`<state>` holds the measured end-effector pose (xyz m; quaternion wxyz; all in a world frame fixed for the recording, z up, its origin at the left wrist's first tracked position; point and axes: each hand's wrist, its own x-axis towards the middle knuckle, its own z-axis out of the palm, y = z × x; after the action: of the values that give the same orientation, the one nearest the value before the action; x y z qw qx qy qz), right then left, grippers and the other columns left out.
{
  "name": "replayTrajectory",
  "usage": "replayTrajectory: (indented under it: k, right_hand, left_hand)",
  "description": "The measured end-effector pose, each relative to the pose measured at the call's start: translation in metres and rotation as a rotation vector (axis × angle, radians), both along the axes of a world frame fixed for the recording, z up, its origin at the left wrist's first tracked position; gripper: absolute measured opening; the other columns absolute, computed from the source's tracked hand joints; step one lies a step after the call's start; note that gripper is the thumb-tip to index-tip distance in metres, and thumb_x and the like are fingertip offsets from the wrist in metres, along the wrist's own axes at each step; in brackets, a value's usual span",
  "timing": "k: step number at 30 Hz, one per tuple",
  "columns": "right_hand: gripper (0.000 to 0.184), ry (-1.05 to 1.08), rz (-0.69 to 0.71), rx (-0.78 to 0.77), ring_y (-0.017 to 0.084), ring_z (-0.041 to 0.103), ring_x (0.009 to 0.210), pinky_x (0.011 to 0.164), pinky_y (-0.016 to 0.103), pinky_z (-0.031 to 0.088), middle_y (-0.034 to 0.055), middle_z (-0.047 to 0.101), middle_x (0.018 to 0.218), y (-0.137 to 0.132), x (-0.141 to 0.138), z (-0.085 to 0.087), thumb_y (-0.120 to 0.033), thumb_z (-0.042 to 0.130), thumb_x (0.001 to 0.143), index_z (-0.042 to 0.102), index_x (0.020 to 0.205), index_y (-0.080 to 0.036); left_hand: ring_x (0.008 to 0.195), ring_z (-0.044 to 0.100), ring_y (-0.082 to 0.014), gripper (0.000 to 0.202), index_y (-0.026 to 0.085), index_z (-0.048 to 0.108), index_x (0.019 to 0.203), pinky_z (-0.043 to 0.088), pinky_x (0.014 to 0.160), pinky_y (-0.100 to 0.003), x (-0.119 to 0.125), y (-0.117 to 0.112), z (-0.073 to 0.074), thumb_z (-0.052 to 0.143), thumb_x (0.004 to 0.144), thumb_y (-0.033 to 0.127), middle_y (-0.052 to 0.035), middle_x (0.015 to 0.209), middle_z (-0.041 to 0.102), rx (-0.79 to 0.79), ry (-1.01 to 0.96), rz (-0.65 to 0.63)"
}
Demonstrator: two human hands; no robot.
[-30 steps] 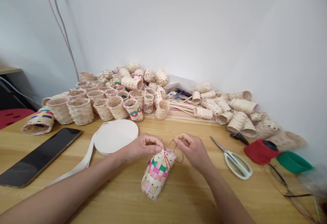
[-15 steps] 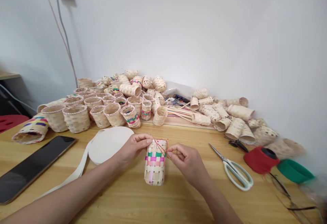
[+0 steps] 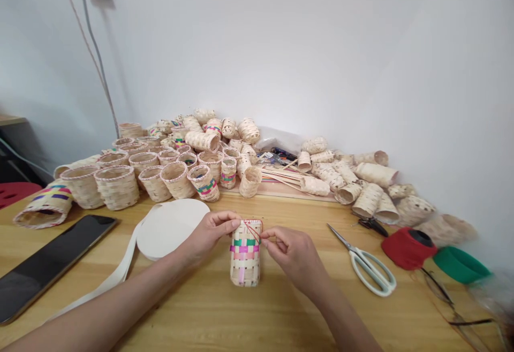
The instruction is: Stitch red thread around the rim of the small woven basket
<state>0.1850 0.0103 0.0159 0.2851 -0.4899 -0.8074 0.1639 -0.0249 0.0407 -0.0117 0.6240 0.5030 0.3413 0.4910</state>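
A small woven basket [image 3: 244, 255] with green and pink bands stands upright on the wooden table [image 3: 249, 320]. My left hand [image 3: 209, 232] grips its rim from the left, fingers closed on the top edge. My right hand [image 3: 291, 255] is at the basket's right side, fingers pinched on a red thread [image 3: 252, 230] that runs across the rim.
A heap of woven baskets [image 3: 176, 159] lines the back, with more lying on their sides [image 3: 361, 181] to the right. White tape roll [image 3: 172, 226], phone [image 3: 44, 266], scissors [image 3: 367, 266], red spool [image 3: 407, 247] and green spool [image 3: 460, 264] lie around.
The basket went from tilted on its side to standing upright. My right hand came down from above the rim to its right side, pulling the thread in.
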Motion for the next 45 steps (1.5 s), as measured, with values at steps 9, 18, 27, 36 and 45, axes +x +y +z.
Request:
replayTrajectory:
  k: [9, 18, 27, 36, 45]
  right_hand:
    - [0.013, -0.083, -0.041, 0.098, 0.013, 0.059, 0.064, 0.060, 0.023, 0.033, 0.0001, 0.070, 0.075, 0.002, -0.003, -0.009, -0.018, 0.055, 0.085, 0.067, 0.084, -0.021]
    - [0.011, 0.024, -0.047, -0.046, 0.009, 0.041, 0.051, 0.052, 0.021, 0.026, -0.0050, 0.051, 0.056, 0.002, -0.006, -0.010, -0.013, 0.052, 0.075, 0.062, 0.075, -0.018]
    - [0.011, 0.415, 0.175, -0.497, 0.007, 0.026, 0.050, 0.046, 0.019, 0.020, -0.0080, 0.033, 0.055, 0.004, 0.000, -0.002, -0.027, 0.054, 0.076, 0.057, 0.074, -0.016]
    - [0.010, 0.396, 0.149, -0.385, 0.007, 0.025, 0.048, 0.045, 0.019, 0.019, -0.0082, 0.032, 0.052, -0.002, -0.007, -0.003, -0.025, 0.054, 0.077, 0.059, 0.074, -0.016]
    - [0.018, 0.489, 0.160, -0.419, 0.007, 0.027, 0.050, 0.045, 0.020, 0.022, -0.0063, 0.035, 0.056, -0.004, -0.003, 0.008, -0.034, 0.056, 0.077, 0.058, 0.074, -0.016]
  left_hand:
    - [0.065, 0.053, -0.0123, 0.025, 0.013, 0.068, 0.075, 0.042, 0.063, -0.023, 0.005, -0.002, 0.000, 0.073, 0.072, 0.037, -0.0019, 0.071, 0.065, 0.024, 0.103, -0.011]
    - [0.065, 0.055, -0.0109, 0.022, 0.015, 0.061, 0.079, 0.042, 0.061, -0.020, 0.006, -0.001, -0.010, 0.075, 0.072, 0.031, 0.0005, 0.072, 0.065, -0.047, 0.052, -0.036]
    - [0.064, 0.062, -0.0145, 0.021, 0.013, 0.063, 0.079, 0.048, 0.063, -0.025, 0.008, -0.003, -0.005, 0.078, 0.065, 0.017, -0.0038, 0.074, 0.067, -0.322, -0.274, -0.156]
    - [0.065, 0.060, -0.0131, 0.018, 0.012, 0.063, 0.076, 0.050, 0.064, -0.024, 0.001, 0.004, -0.001, 0.077, 0.066, 0.016, -0.0023, 0.073, 0.065, -0.322, -0.386, -0.093]
    - [0.065, 0.061, -0.0135, 0.014, 0.011, 0.062, 0.075, 0.050, 0.063, -0.024, 0.002, 0.003, -0.002, 0.074, 0.071, 0.016, -0.0046, 0.074, 0.066, -0.287, -0.359, -0.121]
